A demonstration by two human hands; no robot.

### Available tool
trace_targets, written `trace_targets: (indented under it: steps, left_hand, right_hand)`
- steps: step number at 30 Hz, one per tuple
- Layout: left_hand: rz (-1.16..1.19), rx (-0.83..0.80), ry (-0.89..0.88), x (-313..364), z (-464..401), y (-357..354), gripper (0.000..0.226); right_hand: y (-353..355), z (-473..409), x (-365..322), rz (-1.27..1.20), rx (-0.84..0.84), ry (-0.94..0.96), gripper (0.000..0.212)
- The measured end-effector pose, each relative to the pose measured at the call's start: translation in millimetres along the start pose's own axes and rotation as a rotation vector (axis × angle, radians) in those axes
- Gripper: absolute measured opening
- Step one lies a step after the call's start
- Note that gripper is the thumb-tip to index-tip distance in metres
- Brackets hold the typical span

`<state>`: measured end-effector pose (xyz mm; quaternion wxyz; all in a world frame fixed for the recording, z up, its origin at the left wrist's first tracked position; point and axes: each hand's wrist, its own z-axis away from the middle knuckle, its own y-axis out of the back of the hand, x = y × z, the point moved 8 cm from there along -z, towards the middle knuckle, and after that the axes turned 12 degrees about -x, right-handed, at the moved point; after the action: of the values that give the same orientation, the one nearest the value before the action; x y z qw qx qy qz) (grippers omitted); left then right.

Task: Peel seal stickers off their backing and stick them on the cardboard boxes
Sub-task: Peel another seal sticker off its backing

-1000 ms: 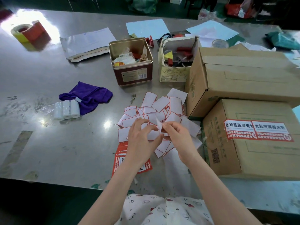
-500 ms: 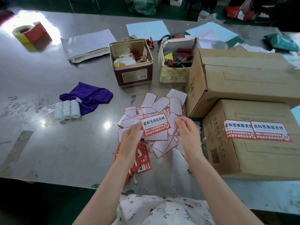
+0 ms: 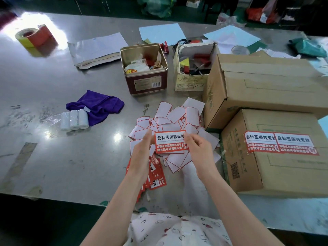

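1. The left hand (image 3: 142,150) and right hand (image 3: 197,150) pinch the ends of a red-and-white rectangular seal sticker (image 3: 169,142), held face up between them.
2. Beneath lies a heap of white red-edged backing papers (image 3: 177,116) on the grey metal table (image 3: 71,157).
3. Just right stands a brown cardboard box (image 3: 284,174) bearing two stickers.

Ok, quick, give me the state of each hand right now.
Left hand: holding the left edge of the seal sticker.
Right hand: pinching the right edge of the same sticker.
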<state>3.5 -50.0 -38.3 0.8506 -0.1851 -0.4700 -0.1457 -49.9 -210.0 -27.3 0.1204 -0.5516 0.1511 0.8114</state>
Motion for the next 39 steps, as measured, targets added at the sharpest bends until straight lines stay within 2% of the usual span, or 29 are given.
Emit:
trace_targets:
  steps: [4, 9, 14, 21, 25, 27, 32, 39]
  left_hand:
    - [-0.094, 0.027, -0.103, 5.5, 1.2, 0.2, 0.023]
    - [-0.308, 0.095, -0.201, 14.1, -0.6, -0.9, 0.031]
    - [-0.556, 0.185, -0.306, 23.5, 2.6, -2.4, 0.033]
    - [-0.702, 0.286, -0.361, 25.9, 0.2, -9.7, 0.038]
    - [-0.733, 0.315, -0.378, 33.5, 1.5, -21.6, 0.057]
    - [-0.731, 0.330, -0.375, 36.5, 1.0, -26.4, 0.058]
    - [-0.691, 0.391, -0.350, 47.3, 0.1, -45.4, 0.036]
    - [-0.630, 0.406, -0.458, 66.6, 1.9, -109.6, 0.023]
  right_hand:
    - [6.4, 5.5, -11.0, 0.180, 0.069, 0.134, 0.016]
    - [8.5, 10.9, -15.4, 0.358, 0.120, 0.208, 0.015]
    - [6.6, 17.4, -23.9, 0.488, 0.149, 0.280, 0.025]
    - [11.8, 29.0, -46.9, 0.611, 0.215, 0.445, 0.039]
    - [24.6, 32.4, -58.0, 0.658, 0.259, 0.523, 0.034]
    - [30.1, 31.3, -64.3, 0.653, 0.251, 0.537, 0.030]
    - [58.3, 30.8, -87.1, 0.624, 0.270, 0.595, 0.020]
    - [155.3, 33.9, -106.5, 0.478, 0.377, 0.573, 0.021]
